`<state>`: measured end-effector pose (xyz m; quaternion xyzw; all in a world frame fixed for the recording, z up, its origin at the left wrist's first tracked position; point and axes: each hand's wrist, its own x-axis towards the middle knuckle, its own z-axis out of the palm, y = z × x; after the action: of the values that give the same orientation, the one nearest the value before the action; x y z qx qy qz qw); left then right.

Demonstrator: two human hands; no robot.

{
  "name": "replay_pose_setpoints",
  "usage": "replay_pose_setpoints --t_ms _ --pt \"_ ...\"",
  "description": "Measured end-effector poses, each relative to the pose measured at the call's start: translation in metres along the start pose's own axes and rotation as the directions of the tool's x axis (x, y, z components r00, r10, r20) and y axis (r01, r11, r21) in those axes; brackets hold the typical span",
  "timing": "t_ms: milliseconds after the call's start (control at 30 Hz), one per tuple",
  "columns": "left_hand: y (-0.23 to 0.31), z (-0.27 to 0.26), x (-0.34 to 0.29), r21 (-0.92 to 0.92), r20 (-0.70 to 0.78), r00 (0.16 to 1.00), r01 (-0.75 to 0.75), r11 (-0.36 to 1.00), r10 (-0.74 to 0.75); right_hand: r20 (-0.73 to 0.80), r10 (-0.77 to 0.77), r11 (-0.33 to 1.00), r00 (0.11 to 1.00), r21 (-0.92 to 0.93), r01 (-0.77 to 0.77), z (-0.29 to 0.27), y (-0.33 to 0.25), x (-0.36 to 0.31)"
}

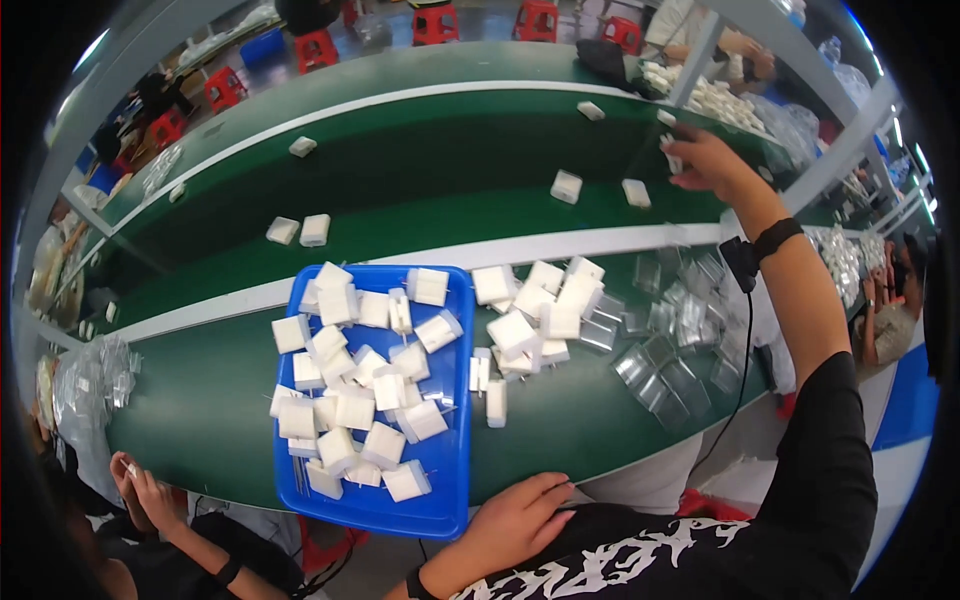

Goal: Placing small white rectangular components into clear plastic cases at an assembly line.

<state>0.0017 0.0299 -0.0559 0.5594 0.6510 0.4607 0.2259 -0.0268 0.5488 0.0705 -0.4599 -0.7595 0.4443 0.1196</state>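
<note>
Reaching right hand [708,160] far over belt [420,190] — fingers pinching white block [672,160]; keeping grip firm, wrist level. Left hand [520,520] resting at table edge just below tray [455,400], fingers loosely curled — holding nothing.

A blue tray [452,505] sat at the near edge of the green desk [210,410], heaped with small white plug blocks [356,408]. More white blocks [530,310] lay piled just beside the tray's right rim, and clear plastic pouches [665,350] were strewn to the right of them. On the green conveyor belt [420,170] beyond, single white blocks lay well apart, with a pair [299,230] side by side at the left. Red stools [436,22] stood behind the belt. Another person's hands [145,490] rested at the desk's lower left corner, near a heap of clear bags [95,380].
</note>
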Motion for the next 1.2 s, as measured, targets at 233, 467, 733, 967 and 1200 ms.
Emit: replay_pose_setpoints --t_ms 233,467,733,967,1200 --pt "0.025 0.006 0.01 -0.968 0.043 0.954 0.114 0.225 -0.297 0.431 -0.59 0.71 0.682 0.68 0.185 0.052 0.011 -0.234" --pt "0.041 0.031 0.051 -0.974 0.188 0.955 0.151 -0.17 -0.229 0.401 -0.581 0.419 0.709 0.893 -0.161 0.113 0.112 -0.34" --pt "0.052 0.055 0.058 -0.958 -0.007 0.917 0.108 0.266 -0.398 0.466 -0.41 0.483 0.784 0.84 -0.247 0.114 0.116 -0.35" --pt "0.06 0.068 0.067 -0.899 -0.016 0.92 0.158 0.409 -0.391 0.326 -0.504 0.568 0.8 0.823 0.022 0.099 0.14 -0.348" --pt "0.071 0.09 0.09 -0.867 0.084 0.902 0.276 0.416 -0.425 0.057 -0.145 0.367 0.988 0.93 0.0 0.084 0.165 -0.356"
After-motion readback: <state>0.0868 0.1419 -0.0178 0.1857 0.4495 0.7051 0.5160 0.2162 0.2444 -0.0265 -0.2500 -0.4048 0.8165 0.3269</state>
